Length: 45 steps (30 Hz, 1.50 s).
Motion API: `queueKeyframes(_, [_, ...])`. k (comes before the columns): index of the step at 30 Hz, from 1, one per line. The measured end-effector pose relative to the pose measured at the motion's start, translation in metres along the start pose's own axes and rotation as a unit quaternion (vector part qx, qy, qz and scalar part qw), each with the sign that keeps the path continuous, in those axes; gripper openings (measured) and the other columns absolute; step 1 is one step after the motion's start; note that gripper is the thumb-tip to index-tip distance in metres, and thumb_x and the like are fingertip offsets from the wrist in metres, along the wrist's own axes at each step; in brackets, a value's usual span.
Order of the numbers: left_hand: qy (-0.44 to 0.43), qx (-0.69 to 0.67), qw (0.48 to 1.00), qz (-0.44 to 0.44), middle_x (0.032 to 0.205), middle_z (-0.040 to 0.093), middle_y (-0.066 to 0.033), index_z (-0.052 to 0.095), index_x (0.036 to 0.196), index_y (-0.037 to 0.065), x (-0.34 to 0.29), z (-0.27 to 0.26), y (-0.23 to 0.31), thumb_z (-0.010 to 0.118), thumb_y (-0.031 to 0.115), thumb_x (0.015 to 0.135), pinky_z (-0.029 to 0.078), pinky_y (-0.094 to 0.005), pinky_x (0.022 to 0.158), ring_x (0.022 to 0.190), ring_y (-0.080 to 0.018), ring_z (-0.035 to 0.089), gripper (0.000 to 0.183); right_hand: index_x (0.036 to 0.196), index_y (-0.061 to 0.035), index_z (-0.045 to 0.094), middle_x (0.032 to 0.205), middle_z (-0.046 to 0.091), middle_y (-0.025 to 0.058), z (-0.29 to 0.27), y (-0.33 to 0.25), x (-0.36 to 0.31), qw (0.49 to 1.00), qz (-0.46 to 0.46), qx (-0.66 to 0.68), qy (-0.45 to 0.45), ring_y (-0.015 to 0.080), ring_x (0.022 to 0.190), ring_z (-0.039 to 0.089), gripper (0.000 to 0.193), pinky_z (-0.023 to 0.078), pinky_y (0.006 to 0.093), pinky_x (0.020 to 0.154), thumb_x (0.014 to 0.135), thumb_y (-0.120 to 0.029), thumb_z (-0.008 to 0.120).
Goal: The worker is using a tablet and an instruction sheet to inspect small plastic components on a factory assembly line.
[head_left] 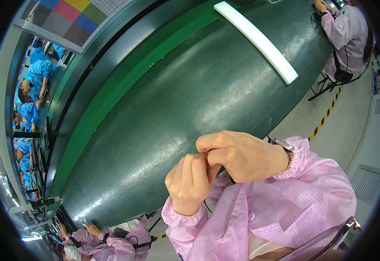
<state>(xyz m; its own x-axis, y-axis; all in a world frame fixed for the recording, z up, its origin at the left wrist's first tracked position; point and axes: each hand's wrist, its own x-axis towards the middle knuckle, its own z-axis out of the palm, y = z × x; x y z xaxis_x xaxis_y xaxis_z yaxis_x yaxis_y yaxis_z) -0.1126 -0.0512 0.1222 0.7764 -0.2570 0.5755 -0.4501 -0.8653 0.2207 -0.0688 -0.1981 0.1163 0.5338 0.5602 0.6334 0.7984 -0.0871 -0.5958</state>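
Note:
My left hand (186, 182) and my right hand (242, 155) meet in front of my chest, over the near edge of a green table (155, 126). The fingers of both are curled in and pressed together, the right fingertips against the left ones. Whatever they pinch, if anything, is hidden behind the knuckles. Pink striped sleeves with gathered cuffs cover both arms, and a watch (282, 146) sits on my right wrist. Farther off, apart from both hands, a long white strip (259, 42) lies on the tabletop.
A brighter green band (111, 100) runs along the table's far side, beside a dark rail. A colour-patch board (70, 19) hangs at the upper left. People in pink sit at the far right (346, 35) and lower left (111, 245); people in blue (37, 78) work beyond the rail.

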Motion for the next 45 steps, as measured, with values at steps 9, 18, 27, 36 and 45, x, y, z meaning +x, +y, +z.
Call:
queueKeyframes(9, [0.020,-0.080,0.994,-0.074,0.055,0.046,-0.0015,0.051,0.073,0.002,-0.005,-0.011,-0.002,0.064,-0.005,0.066,0.033,-0.0232,0.037,0.040,-0.0116,0.042,0.016,0.095,-0.0031,0.042,0.103,0.049,0.0154,-0.014,0.001,0.001,0.992,0.031,0.125,-0.009,0.0268,0.077,0.053,0.027,0.046,0.0311,0.066,0.073,0.011,0.048])
queueKeyframes(18, [0.025,-0.356,0.923,-0.145,0.058,0.054,-0.0037,0.052,0.079,0.000,-0.011,-0.005,0.007,0.059,-0.001,0.078,0.033,-0.0199,0.039,0.041,-0.0079,0.043,0.007,0.059,-0.0005,0.038,0.083,0.059,0.0231,-0.009,-0.004,0.004,0.944,0.065,0.304,0.109,0.0269,0.063,0.062,0.027,0.048,0.0300,0.051,0.070,0.018,0.054])
queueKeyframes(27, [0.004,-0.411,0.896,-0.167,0.062,0.055,-0.0050,0.049,0.079,-0.001,-0.011,-0.004,0.010,0.058,-0.004,0.079,0.035,-0.0209,0.042,0.046,-0.0091,0.046,0.010,0.058,-0.0005,0.039,0.084,0.059,0.0207,-0.010,-0.001,0.001,0.956,0.021,0.275,0.099,0.0289,0.062,0.061,0.025,0.049,0.0326,0.052,0.069,0.018,0.052])
queueKeyframes(36, [-0.006,-0.495,0.841,-0.217,0.061,0.054,-0.0060,0.046,0.082,0.000,-0.013,-0.004,0.013,0.053,-0.004,0.085,0.037,-0.0221,0.047,0.053,-0.0100,0.049,0.009,0.057,-0.0009,0.039,0.087,0.059,0.0206,-0.013,-0.001,0.001,0.945,0.050,0.312,0.083,0.0280,0.060,0.061,0.026,0.049,0.0326,0.052,0.068,0.019,0.052])
queueKeyframes(45, [-0.011,-0.513,0.827,-0.231,0.062,0.054,-0.0062,0.046,0.082,0.000,-0.012,-0.004,0.015,0.052,-0.003,0.086,0.037,-0.0221,0.048,0.053,-0.0102,0.049,0.008,0.057,-0.0011,0.039,0.088,0.058,0.0211,-0.014,-0.002,0.000,0.940,0.055,0.326,0.088,0.0286,0.059,0.061,0.026,0.049,0.0329,0.052,0.067,0.019,0.052])
